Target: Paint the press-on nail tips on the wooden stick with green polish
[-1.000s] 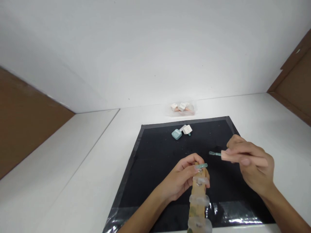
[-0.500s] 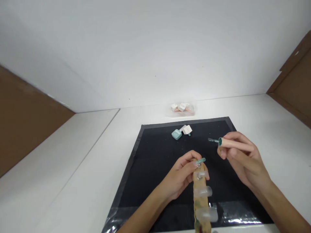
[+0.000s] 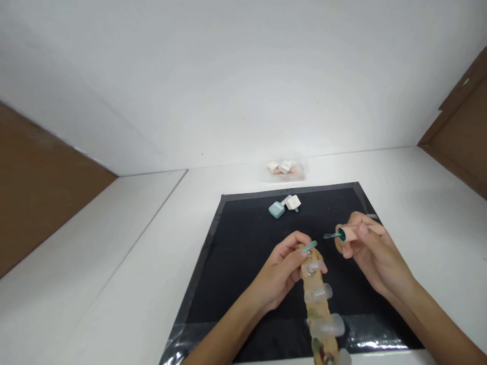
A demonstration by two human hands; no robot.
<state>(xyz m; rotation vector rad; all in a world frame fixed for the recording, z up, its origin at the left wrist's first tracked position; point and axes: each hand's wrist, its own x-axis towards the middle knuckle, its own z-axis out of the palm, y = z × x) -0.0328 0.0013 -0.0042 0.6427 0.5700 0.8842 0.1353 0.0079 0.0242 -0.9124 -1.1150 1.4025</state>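
My left hand (image 3: 286, 266) is closed around the far end of a yellowish strip-shaped holder (image 3: 315, 309) that carries several false nail tips. The farthest nail tip (image 3: 309, 247) is coated green, with my thumb beside it; a clear nail tip (image 3: 318, 293) and others stand in a row below it. My right hand (image 3: 371, 248) grips a nail polish brush (image 3: 361, 232) by its pale pink cap. Its green-wet bristles (image 3: 330, 235) point left, a short gap away from the green nail.
On the black mat (image 3: 236, 238) lie a green nail polish bottle (image 3: 276, 209) and a white square-topped piece (image 3: 293, 203). Behind the mat stands a clear plastic tray (image 3: 300, 176) with white and pink pieces. Brown panels (image 3: 45, 187) flank the white table.
My right hand has shifted slightly left and down, bringing the brush nearer the green nail and turning its cap. The holder has tilted, its near end swinging right.
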